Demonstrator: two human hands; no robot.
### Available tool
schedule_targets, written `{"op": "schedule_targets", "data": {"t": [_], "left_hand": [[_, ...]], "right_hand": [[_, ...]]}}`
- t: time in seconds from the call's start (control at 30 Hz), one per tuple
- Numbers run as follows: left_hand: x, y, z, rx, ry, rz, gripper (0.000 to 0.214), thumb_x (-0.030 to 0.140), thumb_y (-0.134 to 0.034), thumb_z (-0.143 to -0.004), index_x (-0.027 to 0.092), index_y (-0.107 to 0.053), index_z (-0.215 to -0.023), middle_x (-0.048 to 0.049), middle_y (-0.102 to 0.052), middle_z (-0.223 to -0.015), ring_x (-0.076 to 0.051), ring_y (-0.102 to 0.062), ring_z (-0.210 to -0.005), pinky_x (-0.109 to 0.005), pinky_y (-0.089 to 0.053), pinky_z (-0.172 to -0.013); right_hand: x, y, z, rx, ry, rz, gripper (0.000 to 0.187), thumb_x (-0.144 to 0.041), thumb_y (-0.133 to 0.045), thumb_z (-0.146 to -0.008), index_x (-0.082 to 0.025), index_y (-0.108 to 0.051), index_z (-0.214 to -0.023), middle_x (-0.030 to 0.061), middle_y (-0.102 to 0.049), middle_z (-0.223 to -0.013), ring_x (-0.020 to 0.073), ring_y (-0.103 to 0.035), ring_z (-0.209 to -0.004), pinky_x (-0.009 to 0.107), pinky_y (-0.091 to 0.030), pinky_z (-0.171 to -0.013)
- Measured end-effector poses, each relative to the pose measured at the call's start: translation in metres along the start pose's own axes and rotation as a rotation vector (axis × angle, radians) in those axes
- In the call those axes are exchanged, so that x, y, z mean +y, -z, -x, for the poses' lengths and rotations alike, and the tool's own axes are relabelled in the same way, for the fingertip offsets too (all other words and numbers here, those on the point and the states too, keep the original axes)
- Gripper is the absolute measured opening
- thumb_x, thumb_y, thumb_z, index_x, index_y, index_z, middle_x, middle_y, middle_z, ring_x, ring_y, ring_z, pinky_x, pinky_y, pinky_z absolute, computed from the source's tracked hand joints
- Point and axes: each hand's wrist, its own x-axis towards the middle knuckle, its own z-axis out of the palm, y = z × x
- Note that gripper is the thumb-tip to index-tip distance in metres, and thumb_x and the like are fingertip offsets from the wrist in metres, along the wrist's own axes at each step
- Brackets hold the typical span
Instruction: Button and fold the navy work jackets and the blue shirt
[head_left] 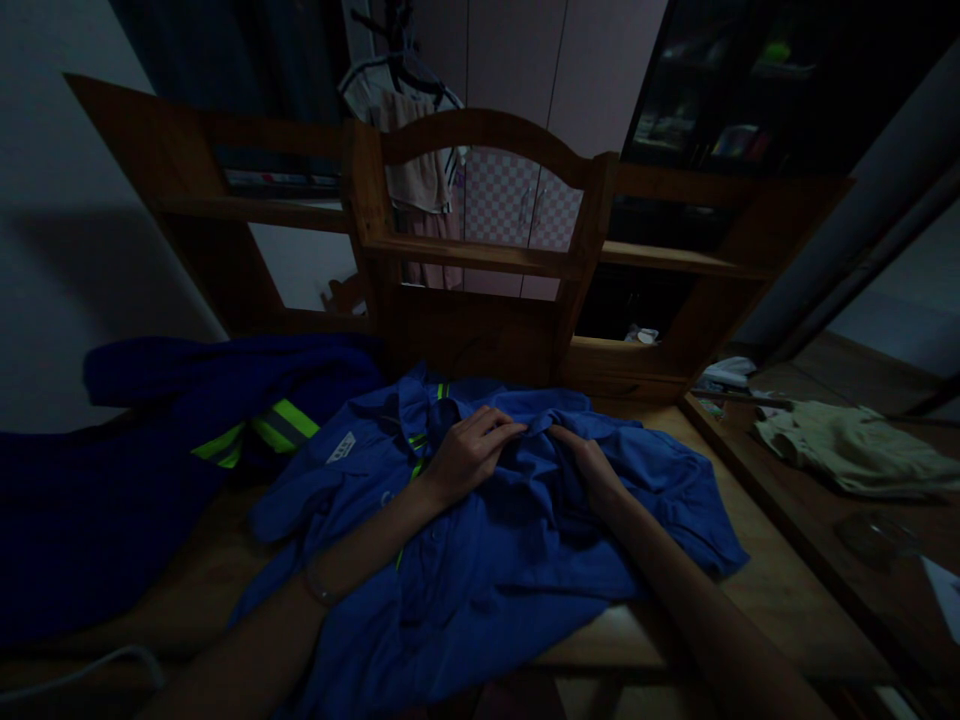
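Note:
A blue work jacket [480,580] with yellow-green trim and a small white label lies spread and rumpled on the wooden desk. My left hand [469,450] is at the jacket's upper middle, its fingers pinched on a fold of the cloth. Just to the right, my right hand [589,465] grips the same bunched part, with its fingertips partly hidden in the fabric. Between the two hands the cloth is raised in a small crease. A thin bracelet circles my left wrist.
A darker blue garment [142,480] with reflective yellow-green bands lies at the left. Behind the desk [765,590] rises a wooden shelf frame [480,260]. Hanging clothes [420,160] are beyond it. At the right are a pale folded cloth [855,445] and a glass dish [876,535].

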Motion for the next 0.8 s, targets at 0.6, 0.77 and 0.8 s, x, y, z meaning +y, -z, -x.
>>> {"op": "schedule_targets", "data": {"t": [0.6, 0.77, 0.8], "left_hand": [[0.0018, 0.0007, -0.0019, -0.001, 0.019, 0.008, 0.03, 0.019, -0.05, -0.091, 0.021, -0.059, -0.119, -0.0055, -0.061, -0.095, -0.017, -0.056, -0.093, -0.034, -0.049, -0.086], [0.0011, 0.0007, -0.0017, -0.018, 0.027, 0.016, 0.03, 0.019, -0.05, -0.091, 0.021, -0.058, -0.12, -0.0056, -0.061, -0.096, -0.017, -0.056, -0.093, -0.034, -0.048, -0.086], [0.0008, 0.0004, -0.0015, -0.017, 0.028, 0.019, 0.03, 0.019, -0.05, -0.091, 0.021, -0.058, -0.12, -0.0057, -0.061, -0.096, -0.017, -0.056, -0.093, -0.034, -0.048, -0.085]], "right_hand": [[0.002, -0.0001, -0.0012, -0.017, 0.02, -0.008, 0.046, -0.048, -0.07, -0.069, -0.023, -0.068, -0.106, 0.0024, -0.073, -0.088, 0.0232, -0.068, -0.085, 0.033, -0.051, -0.08], [0.0032, 0.0011, -0.0024, -0.027, -0.007, -0.026, 0.043, -0.048, -0.071, -0.068, -0.02, -0.069, -0.101, 0.0035, -0.072, -0.091, 0.0227, -0.067, -0.083, 0.032, -0.052, -0.077], [0.0039, 0.0013, -0.003, -0.033, -0.006, -0.024, 0.042, -0.047, -0.071, -0.068, -0.02, -0.069, -0.1, 0.0033, -0.072, -0.091, 0.0219, -0.067, -0.082, 0.031, -0.052, -0.077]]}}
